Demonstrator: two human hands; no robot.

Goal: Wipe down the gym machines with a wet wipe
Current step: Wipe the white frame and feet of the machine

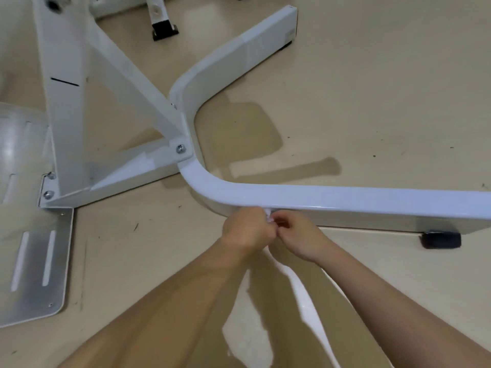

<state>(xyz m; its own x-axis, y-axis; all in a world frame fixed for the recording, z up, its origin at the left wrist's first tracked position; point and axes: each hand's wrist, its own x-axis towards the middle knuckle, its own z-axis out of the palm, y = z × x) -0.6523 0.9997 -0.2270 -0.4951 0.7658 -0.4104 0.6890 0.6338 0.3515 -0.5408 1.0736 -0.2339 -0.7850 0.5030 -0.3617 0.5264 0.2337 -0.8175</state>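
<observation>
Left hand (247, 231) and right hand (300, 239) meet, curled fingers pinching the wipe (269, 218) between them, seemingly touching the frame (345, 200) just beyond.

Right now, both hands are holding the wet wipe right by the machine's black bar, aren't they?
Almost. The bar is white, not black. In the head view, the left hand and right hand both hold the wet wipe right by it.

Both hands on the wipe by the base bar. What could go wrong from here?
The wipe hangs loose below the left hand and right hand; it may drag on the speckled floor and smear grit onto the base bar.
Both hands pinch it at one bunched spot; pulling apart might tear it.
</observation>
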